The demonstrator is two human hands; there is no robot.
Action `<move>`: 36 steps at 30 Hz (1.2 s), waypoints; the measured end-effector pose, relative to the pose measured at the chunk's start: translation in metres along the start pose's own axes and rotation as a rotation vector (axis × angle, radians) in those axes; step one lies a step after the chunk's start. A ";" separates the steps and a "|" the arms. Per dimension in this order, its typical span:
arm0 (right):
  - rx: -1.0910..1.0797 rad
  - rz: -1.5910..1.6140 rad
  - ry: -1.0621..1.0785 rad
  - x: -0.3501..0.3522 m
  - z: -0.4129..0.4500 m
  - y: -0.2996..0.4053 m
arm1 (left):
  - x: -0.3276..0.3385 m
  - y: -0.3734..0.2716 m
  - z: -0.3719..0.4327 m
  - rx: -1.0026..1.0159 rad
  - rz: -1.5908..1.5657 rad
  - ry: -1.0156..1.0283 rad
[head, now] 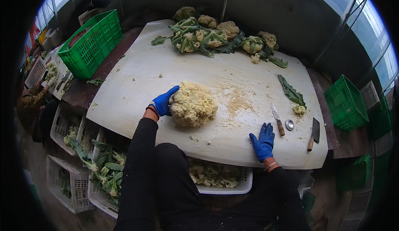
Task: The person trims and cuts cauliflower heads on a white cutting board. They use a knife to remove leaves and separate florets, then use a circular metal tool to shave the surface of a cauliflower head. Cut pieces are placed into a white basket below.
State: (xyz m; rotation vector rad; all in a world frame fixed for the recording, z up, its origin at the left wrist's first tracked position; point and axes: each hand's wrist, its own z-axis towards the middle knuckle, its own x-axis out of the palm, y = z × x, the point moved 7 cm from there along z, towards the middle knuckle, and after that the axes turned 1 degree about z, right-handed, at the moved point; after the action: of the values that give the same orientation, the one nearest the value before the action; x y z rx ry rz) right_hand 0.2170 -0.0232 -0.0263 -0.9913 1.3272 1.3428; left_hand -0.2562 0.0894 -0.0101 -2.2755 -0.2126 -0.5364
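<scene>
A large cream-coloured cauliflower head (194,104) is on the white tabletop (149,84), curds facing up. My left hand (164,102), in a blue glove, grips it at its left side, the thumb along the upper edge and the other fingers partly hidden. Lower right, my gloved right hand (263,141) rests palm down near the table's front edge, fingers extended and holding nothing. Just beyond its fingertips lie a knife (277,118) with a wooden handle and a small round metal object (290,124). Further right is a cleaver (314,133) with a wooden handle.
Several cauliflowers (229,30) with leaves are heaped at the back. A loose leaf (292,90) and a floret (299,110) lie right. Green crates (90,45) flank the table. Below it are a white crate of florets (218,176) and crates of trimmings (107,175). Another person's arm (39,92) shows far left.
</scene>
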 end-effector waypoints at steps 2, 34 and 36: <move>-0.026 0.041 -0.018 0.020 0.009 0.058 | 0.012 -0.006 0.008 0.318 0.100 0.200; -0.557 0.314 -0.195 -0.007 0.067 0.265 | -0.089 -0.054 -0.102 0.945 -0.807 -0.175; -0.110 0.291 -0.327 -0.013 0.119 0.097 | -0.074 -0.061 -0.110 1.002 -0.818 -0.129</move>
State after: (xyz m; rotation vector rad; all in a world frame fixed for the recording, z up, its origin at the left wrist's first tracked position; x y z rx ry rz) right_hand 0.1341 0.1001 0.0153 -0.6290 1.1856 1.7315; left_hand -0.3763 0.0520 0.0646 -1.1683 -1.2060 -0.5073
